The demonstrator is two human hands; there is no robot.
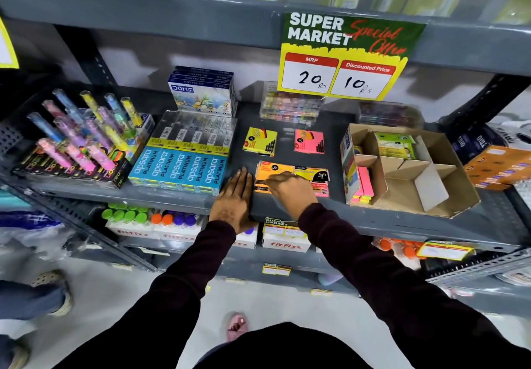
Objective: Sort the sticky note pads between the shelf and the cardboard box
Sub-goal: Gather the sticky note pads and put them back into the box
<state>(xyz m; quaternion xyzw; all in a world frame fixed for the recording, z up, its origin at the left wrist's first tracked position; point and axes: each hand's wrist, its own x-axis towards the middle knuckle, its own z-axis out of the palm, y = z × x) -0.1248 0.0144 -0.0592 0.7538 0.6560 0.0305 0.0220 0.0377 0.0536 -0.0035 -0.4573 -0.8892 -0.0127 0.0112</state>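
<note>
On the shelf [287,210], four sticky note pads [260,141] lie between pencil boxes [178,170] and the cardboard box [448,167] at right.

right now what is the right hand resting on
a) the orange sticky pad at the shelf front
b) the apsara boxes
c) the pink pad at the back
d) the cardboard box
a, the right hand lies over the orange sticky pad at the shelf's front edge.

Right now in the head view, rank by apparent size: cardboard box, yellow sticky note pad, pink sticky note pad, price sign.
1. Brown cardboard box, largest.
2. Green-and-yellow price sign.
3. Square yellow sticky note pad and square pink sticky note pad: look alike, no ranking.
</note>
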